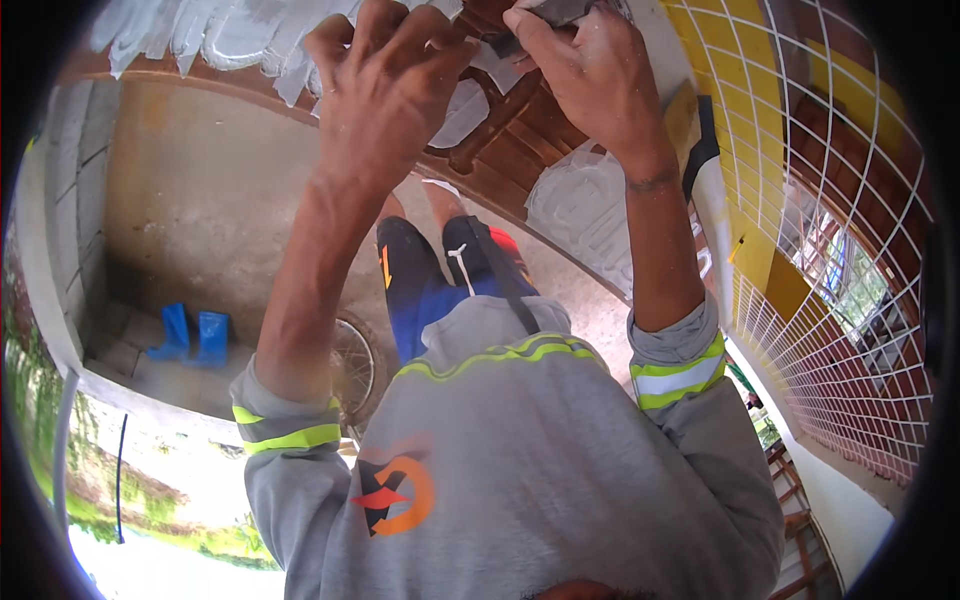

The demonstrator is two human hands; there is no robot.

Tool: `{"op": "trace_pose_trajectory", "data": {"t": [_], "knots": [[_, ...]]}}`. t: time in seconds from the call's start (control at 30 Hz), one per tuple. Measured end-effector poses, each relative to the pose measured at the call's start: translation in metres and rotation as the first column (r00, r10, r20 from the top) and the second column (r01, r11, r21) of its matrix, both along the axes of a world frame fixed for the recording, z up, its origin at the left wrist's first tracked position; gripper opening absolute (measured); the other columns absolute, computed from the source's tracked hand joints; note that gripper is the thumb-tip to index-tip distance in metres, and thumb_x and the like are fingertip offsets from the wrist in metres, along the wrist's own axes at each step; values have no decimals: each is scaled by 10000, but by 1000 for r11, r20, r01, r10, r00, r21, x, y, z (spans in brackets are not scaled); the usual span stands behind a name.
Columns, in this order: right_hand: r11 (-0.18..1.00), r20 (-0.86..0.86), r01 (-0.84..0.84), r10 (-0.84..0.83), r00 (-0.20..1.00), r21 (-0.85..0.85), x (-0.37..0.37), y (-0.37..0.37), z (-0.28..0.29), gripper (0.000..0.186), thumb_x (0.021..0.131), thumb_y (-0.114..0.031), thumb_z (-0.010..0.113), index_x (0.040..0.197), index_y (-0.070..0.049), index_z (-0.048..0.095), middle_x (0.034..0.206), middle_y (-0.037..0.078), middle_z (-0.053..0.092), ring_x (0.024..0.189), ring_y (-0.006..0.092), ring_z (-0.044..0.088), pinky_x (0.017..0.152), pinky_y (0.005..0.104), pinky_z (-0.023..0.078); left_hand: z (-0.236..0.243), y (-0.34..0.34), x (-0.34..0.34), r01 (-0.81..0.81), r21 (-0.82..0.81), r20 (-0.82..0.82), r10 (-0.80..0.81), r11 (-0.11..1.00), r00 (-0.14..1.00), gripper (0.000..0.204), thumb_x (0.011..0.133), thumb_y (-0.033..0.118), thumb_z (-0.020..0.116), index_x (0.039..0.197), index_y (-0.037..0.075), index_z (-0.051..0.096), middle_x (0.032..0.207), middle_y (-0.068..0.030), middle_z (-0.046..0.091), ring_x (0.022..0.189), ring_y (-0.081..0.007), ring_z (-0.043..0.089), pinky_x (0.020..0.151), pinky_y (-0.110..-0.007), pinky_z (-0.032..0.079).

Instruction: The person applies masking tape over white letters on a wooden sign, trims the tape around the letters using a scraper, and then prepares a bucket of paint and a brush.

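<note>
A brown wooden panel (510, 140) with carved grooves stretches across the top, smeared in places with a whitish-grey coating (580, 205). My left hand (385, 95) is over its upper middle part, knuckles raised and fingers curled down. The fingertips are mostly hidden, so anything under them cannot be made out. My right hand (600, 85), to the right over the same panel, pinches a dark grey flat piece (562, 10) between thumb and fingers. That piece is cut off by the picture's upper edge, and its exact kind is unclear.
White wire mesh (850, 120) runs along the right side by a yellow surface (735, 80). Blue rubber boots (210, 338) stand at the lower left beside a block wall (85, 190). A spoked wheel (355, 365) shows behind my left arm, above the concrete floor (220, 200).
</note>
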State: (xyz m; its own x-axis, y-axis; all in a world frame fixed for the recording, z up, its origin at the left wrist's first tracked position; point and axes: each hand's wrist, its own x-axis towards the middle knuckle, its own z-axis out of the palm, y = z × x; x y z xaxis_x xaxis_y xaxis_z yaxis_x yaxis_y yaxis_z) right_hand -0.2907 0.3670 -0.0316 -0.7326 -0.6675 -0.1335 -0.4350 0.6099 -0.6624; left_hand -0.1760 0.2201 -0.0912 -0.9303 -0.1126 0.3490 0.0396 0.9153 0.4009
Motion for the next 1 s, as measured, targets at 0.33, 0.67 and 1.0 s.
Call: {"op": "trace_pose_trajectory", "data": {"t": [0.33, 0.67, 1.0], "knots": [[988, 54, -153, 151, 987, 34, -6, -4, 3, 188, 950, -184, 597, 949, 4, 609, 830, 203, 642, 798, 382, 637, 716, 423, 493, 9, 0, 5, -26, 104, 106, 15, 994, 994, 206, 771, 205, 733, 974, 208, 767, 1013, 48, 629, 1052, -202, 513, 910, -470, 317], [677, -462, -501, 735, 496, 540, -12, 1, 7, 175, 938, -189, 618, 1028, -39, 623, 1082, 204, 571, 1049, 411, 540, 910, 498, 406, 8, 2, 1, -51, 129, 77, 41, 990, 996, 172, 752, 192, 753, 918, 227, 777, 943, 66, 625, 1001, -191, 517, 901, -450, 316], [978, -228, -204, 189, 955, -47, -3, 9, -8, 139, 942, -154, 614, 1012, -35, 631, 979, 178, 615, 969, 375, 582, 873, 457, 439, -3, 4, 6, -67, 9, 47, 67, 998, 997, 203, 817, 261, 744, 1013, 305, 776, 999, 127, 635, 995, -145, 536, 885, -437, 293]]}}
